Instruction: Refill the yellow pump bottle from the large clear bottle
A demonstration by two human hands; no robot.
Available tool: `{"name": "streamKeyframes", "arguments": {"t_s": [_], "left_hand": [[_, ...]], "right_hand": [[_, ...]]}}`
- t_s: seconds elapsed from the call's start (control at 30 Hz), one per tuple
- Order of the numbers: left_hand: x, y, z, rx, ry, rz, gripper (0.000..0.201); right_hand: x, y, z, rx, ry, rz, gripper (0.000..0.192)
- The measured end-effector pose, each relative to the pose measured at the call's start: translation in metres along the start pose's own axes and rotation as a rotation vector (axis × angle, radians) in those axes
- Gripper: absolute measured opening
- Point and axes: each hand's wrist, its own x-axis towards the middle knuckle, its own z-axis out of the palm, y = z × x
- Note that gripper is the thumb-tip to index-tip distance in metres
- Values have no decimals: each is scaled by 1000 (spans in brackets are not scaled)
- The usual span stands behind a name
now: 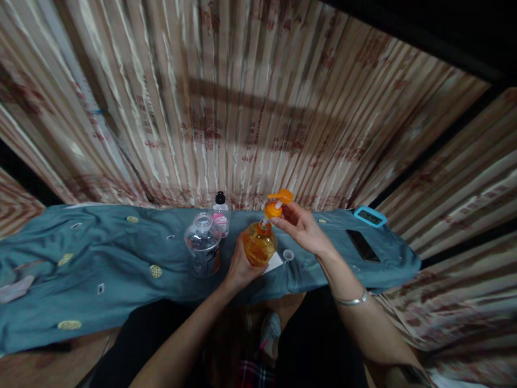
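Orange bottle (259,245): clear jar (203,243) beside, perhaps touching left hand (239,268)

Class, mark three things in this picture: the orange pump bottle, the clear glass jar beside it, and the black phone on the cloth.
Orange pump bottle (259,245), head view: amber belly.
Clear glass jar (202,243), head view: front wall.
Black phone (362,246), head view: screen centre.

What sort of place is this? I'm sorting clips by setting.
Probably a room in a home: a table under a blue cloth, patterned curtains behind it, and bottles, a phone and a small clock on top.
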Motion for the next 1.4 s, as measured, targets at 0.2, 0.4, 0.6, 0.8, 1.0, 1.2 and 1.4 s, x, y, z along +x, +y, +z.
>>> {"name": "streamKeyframes", "arguments": {"t_s": [0.2,0.4,0.6,0.8,1.0,1.2,1.4], "left_hand": [[2,-4,2,8,7,-26,111],[3,1,1,-1,11,-58,113],[5,5,1,-17,12,-54,109],[6,5,1,-3,35,-24,105],[4,6,1,5,36,-74,105],[2,6,-1,-13,18,-81,106],[0,9,-4,28,-1,-116,112]], "right_hand": [[11,-21,-12,11,65,-60,71],[16,-41,-25,-41,195,-177,69],[12,-56,-32,-79,287,-313,55],[3,-71,-44,-117,422,-380,49],[-13,-86,-69,-60,617,-393,45],[-29,-92,-96,6,855,-487,30],[-36,-30,-101,-112,875,-329,51]]}}
